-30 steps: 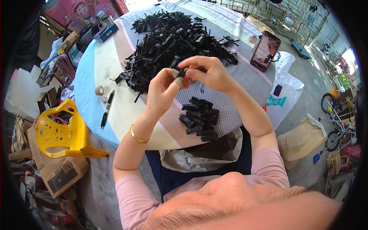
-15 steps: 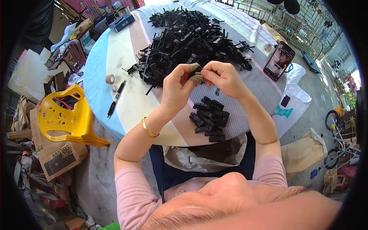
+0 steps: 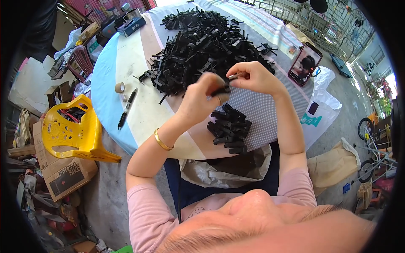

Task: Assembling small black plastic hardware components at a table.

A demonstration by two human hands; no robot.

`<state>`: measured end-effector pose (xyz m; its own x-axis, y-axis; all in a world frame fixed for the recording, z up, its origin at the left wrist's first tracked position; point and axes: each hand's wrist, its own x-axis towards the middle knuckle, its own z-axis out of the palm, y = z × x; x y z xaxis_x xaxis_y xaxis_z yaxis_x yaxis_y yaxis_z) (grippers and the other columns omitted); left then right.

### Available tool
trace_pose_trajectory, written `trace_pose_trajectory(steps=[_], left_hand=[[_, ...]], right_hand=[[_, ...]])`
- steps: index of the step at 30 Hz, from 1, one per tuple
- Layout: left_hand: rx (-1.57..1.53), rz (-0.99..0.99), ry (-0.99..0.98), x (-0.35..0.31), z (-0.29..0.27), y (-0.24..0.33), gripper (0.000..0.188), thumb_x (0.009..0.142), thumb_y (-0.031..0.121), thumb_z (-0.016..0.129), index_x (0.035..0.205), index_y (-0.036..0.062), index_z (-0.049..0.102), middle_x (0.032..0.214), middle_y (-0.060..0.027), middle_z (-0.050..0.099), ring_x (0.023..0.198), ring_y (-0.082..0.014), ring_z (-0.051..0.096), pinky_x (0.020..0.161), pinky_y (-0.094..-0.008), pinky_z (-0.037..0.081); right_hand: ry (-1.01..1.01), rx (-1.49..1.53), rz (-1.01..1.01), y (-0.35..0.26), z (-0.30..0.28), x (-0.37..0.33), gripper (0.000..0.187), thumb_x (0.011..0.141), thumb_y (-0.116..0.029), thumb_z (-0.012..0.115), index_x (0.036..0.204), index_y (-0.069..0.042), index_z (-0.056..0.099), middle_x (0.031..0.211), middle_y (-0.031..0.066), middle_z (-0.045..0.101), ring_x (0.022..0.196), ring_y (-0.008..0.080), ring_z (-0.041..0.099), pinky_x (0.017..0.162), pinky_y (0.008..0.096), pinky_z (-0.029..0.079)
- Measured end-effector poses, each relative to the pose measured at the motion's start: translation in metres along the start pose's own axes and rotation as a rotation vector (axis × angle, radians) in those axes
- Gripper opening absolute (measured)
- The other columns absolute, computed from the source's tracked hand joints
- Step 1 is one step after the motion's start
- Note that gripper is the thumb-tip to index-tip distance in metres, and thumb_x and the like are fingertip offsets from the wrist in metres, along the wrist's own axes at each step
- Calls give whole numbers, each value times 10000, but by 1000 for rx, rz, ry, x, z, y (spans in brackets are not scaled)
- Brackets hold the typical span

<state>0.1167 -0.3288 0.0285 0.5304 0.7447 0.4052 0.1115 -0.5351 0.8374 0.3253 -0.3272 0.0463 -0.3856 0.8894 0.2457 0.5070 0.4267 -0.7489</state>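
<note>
My left hand (image 3: 201,98), a gold bangle (image 3: 161,139) near its wrist, is closed on a black plastic part (image 3: 222,90). Motion smears its fingers, and the part's exact kind is unclear. Just to the right, my right hand (image 3: 258,78) pinches a small dark strip-like piece (image 3: 237,76) between thumb and forefinger; its kind cannot be made out. Both hands are raised over the near edge of a big heap of black plastic parts (image 3: 202,46). Below them, close to the table's front edge, lies a smaller group of black parts (image 3: 230,130).
The round table (image 3: 143,105) wears a striped cloth. A tape roll (image 3: 120,87) and a pen (image 3: 127,109) lie at left; a propped phone (image 3: 304,64) stands at right. An open sack (image 3: 202,173) sits at my lap. A yellow chair (image 3: 71,130) stands left, white bags (image 3: 322,105) right.
My hands were together at one small piece; they have drawn slightly apart. My left hand has turned and now shows a black part, while my right has risen a little with its piece.
</note>
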Motion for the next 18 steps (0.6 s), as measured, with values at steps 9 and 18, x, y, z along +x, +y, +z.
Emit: trace_pose_trajectory(steps=[9,18], left_hand=[[53,72,-371,-3,8,-4,335,695,109,711,975,4,561,892,-84,609,826,-157,580,743,-276,467],[-579,-280,-178,9,-9,-13,657,730,52,688,1264,-13,309,1066,-126,529,977,-174,534,822,-271,447]], right_hand=[[53,-580,-41,16,25,4,165,674,-137,561,787,-72,663,775,120,625,756,278,604,687,362,483],[86,44,-287,-17,29,0,101,662,23,640,762,8,637,668,69,575,598,142,559,532,239,435]])
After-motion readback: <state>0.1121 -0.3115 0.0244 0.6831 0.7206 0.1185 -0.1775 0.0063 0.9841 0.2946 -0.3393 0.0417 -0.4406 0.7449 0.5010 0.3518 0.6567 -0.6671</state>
